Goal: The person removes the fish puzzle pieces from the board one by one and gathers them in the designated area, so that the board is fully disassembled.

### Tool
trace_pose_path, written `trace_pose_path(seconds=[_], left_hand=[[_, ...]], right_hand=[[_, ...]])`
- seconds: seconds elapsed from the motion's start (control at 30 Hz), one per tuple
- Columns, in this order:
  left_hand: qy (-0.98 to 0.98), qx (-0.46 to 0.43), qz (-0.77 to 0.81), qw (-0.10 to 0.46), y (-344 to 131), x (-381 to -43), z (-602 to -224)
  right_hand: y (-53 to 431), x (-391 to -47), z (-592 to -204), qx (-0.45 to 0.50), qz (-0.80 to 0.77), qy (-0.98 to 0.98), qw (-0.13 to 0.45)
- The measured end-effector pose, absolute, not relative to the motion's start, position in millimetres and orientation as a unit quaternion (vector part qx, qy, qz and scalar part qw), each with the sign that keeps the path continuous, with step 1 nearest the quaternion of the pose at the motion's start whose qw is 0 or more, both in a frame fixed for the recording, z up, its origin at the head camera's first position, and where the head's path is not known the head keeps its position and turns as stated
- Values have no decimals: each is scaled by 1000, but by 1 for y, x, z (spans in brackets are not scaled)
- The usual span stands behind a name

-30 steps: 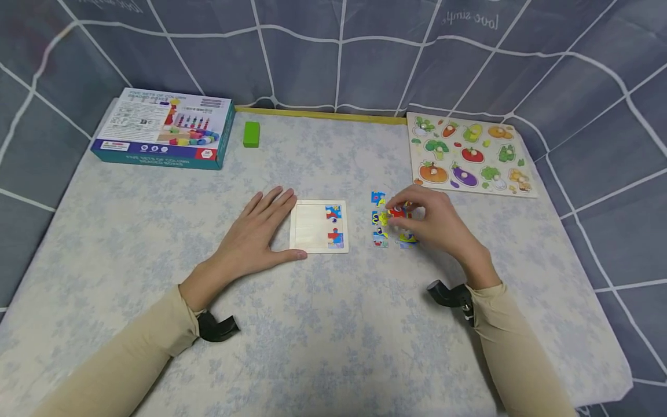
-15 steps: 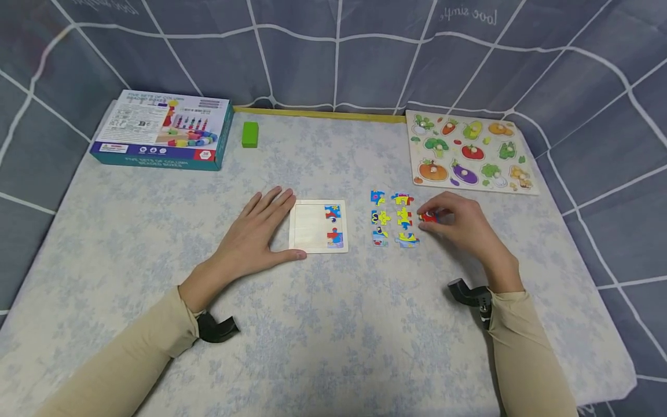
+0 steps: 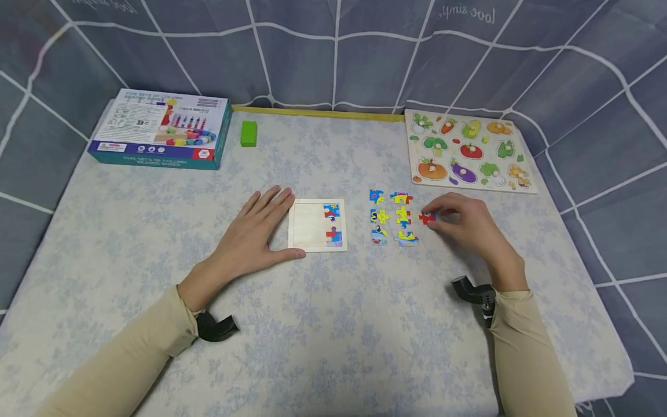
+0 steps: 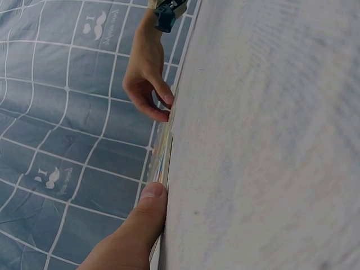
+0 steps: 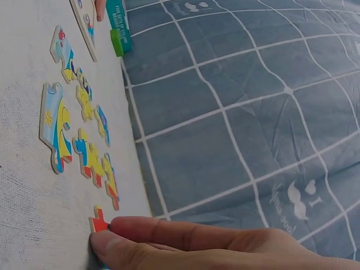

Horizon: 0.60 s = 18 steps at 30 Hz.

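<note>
My right hand [image 3: 464, 223] pinches a red puzzle piece [image 3: 427, 218] between thumb and fingers, just right of the other loose pieces. In the right wrist view the same red piece [image 5: 98, 223] shows at the fingertips, at or close to the tabletop. My left hand [image 3: 252, 234] lies spread, its fingers and thumb against the left side of a square wooden puzzle tray [image 3: 318, 250]. Two pieces sit in the tray's right part, an upper blue-and-red piece [image 3: 332, 210] and a lower piece [image 3: 334, 236], with a gap between them.
Several loose yellow-and-blue pieces [image 3: 403, 215] lie in two columns between tray and right hand. At the back stand a bead-set box [image 3: 158, 130], a green block [image 3: 249, 134] and a vegetable peg board [image 3: 469, 153]. A grey checked curtain [image 3: 292, 63] hangs behind the table.
My right hand has moved right with the red piece, from over the loose pieces to beside them, uncovering the right column. The left hand has stayed in place.
</note>
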<state>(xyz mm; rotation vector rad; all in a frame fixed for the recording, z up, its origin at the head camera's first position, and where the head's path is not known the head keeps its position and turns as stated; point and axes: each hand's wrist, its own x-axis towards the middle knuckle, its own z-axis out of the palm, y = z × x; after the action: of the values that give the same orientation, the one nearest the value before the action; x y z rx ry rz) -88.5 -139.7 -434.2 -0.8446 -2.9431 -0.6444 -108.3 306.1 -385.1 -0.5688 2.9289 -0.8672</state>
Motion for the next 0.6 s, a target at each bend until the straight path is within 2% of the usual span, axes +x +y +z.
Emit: trace_pose_path(seconds=[0.2, 0.43, 0.6], left_hand=[[-941, -269, -205, 6, -141, -88, -433], [-941, -268, -205, 3, -141, -88, -433], [-941, -269, -206, 3, -140, -88, -433]], right_hand=[[295, -113, -377, -172, -330, 928, 12], [251, -121, -378, -257, -324, 910, 16], [212, -120, -376, -291, -337, 894, 43]])
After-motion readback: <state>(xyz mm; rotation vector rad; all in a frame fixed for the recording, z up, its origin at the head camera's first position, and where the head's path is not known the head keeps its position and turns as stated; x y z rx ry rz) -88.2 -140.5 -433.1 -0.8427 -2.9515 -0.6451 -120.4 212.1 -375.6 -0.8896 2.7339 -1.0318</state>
